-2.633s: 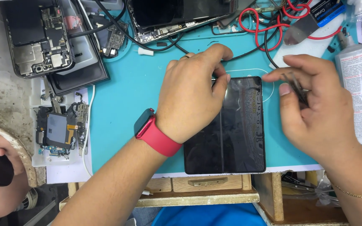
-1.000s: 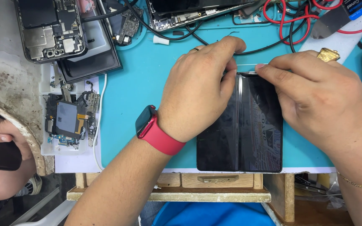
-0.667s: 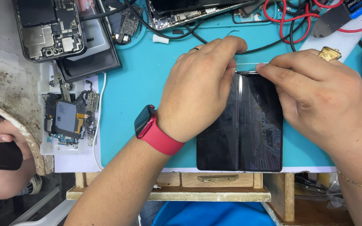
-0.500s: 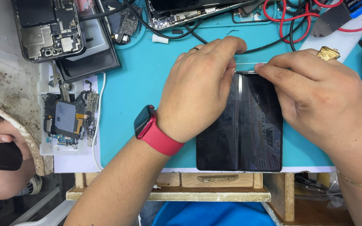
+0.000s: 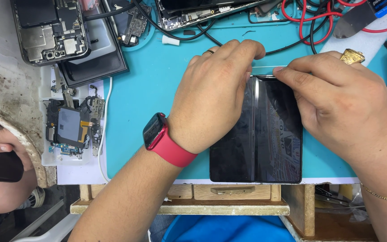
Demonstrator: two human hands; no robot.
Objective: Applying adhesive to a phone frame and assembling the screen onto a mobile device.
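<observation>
Black glass panel (image 5: 265, 134): one, flat on the teal mat (image 5: 153, 89) at its near edge, right of centre.
Hands: two, yours, both at the panel's far edge.
Left hand (image 5: 216, 96): resting over the panel's left half, fingertips pinching a thin clear film strip (image 5: 265, 68).
Right hand (image 5: 341, 103): covering the right edge, fingers pinching the same strip.
Opened phones: two, far-left corner (image 5: 50, 29) and far edge (image 5: 202, 11).
Red watch (image 5: 157, 132): one, left wrist.

A: Mat (image 5: 157, 89) is teal. Screen panel (image 5: 256, 134) glossy black, pale reflections at 3 o'clock.

B: Noted. Watch strap (image 5: 173, 150) red; wires (image 5: 305, 20) at 1 o'clock red and black; ring (image 5: 352, 56) gold; desk (image 5: 180, 206) edge pale wood.
</observation>
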